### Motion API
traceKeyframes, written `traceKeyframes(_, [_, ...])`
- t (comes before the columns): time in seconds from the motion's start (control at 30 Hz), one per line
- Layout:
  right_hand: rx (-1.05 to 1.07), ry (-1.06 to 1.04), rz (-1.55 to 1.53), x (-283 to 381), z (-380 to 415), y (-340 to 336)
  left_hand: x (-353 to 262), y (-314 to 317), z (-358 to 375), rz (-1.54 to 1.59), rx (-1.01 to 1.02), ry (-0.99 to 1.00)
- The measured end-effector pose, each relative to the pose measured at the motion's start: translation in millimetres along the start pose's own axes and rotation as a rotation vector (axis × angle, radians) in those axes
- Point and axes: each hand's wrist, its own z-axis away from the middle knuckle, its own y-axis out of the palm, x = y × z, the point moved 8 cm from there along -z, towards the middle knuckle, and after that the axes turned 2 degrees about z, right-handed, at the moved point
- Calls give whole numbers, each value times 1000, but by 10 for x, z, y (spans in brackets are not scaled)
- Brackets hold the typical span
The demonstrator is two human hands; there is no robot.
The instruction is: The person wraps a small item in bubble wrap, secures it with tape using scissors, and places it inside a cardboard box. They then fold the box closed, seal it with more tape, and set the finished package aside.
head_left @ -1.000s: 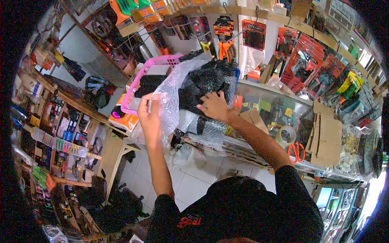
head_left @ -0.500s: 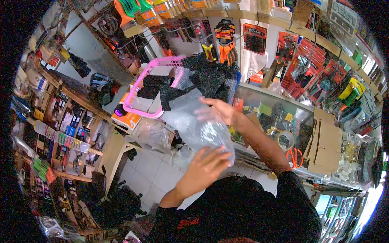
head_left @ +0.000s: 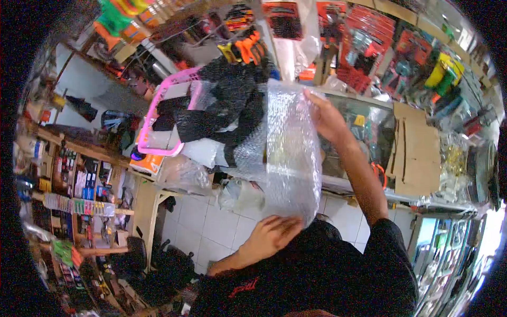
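Note:
A sheet of clear bubble wrap (head_left: 291, 153) is stretched upright between my two hands, in front of the counter. My left hand (head_left: 270, 236) grips its lower end near my chest, fingers curled over the edge. Higher up on the right, my right hand (head_left: 326, 117) holds the upper right edge, thumb and fingers closed on it. Behind the sheet lies a heap of black bubble wrap (head_left: 224, 98), with more clear wrap beside it. A pink plastic basket (head_left: 163, 152) with dark items inside stands to the left of the heap.
The glass display counter (head_left: 343, 182) runs to the right, bearing flat cardboard (head_left: 417, 153) and orange-handled scissors (head_left: 378, 175). Packaged tools (head_left: 364, 45) hang along the back. Stocked shelves (head_left: 87, 185) fill the left side. A plastic bag (head_left: 240, 196) hangs below the counter edge.
The clear bubble wrap, bunched and loose before, is now pulled out into a long flat sheet. My right hand has moved up and right and closed on its edge; my left hand has lowered.

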Motion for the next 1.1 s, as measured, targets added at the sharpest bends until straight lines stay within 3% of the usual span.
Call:
traceKeyframes(0.17, [-382, -252, 308, 533, 289, -647, 135, -85, -24, 138, -251, -87])
traceKeyframes(0.27, [-484, -178, 484, 615, 426, -912, 238, -174, 27, 245, -383, -104])
traceKeyframes(0.37, [-679, -267, 796, 749, 462, -1185, 492, -134, 189, 295, -402, -246])
traceKeyframes(0.47, [-667, -194, 803, 809, 518, -1090, 678, -137, 357, 282, -471, -327])
traceKeyframes(0.53, [-628, -253, 863, 805, 476, -1119, 751, -154, 458, 221, -517, -335])
traceKeyframes(0.63, [-545, -163, 1063, 747, 354, -1021, 1066, -4, 818, 407, -560, -716])
traceKeyframes(0.77, [-533, 45, 1187, 772, 281, -758, 1346, 374, 976, 878, -748, -874])
traceKeyframes(0.87, [-398, -116, 983, 686, 92, -621, 1512, 711, 1050, 1279, -861, -937])
traceKeyframes(0.97, [-332, -93, 726, 393, -252, -687, 1587, 827, 1041, 1408, -981, -1044])
traceKeyframes(1.07, [-22, -539, 1038, 264, -340, -448, 1569, 809, 923, 1564, -1079, -1084])
traceKeyframes(1.1, [-19, -532, 1134, 283, -209, -327, 1560, 838, 914, 1571, -1057, -1097])
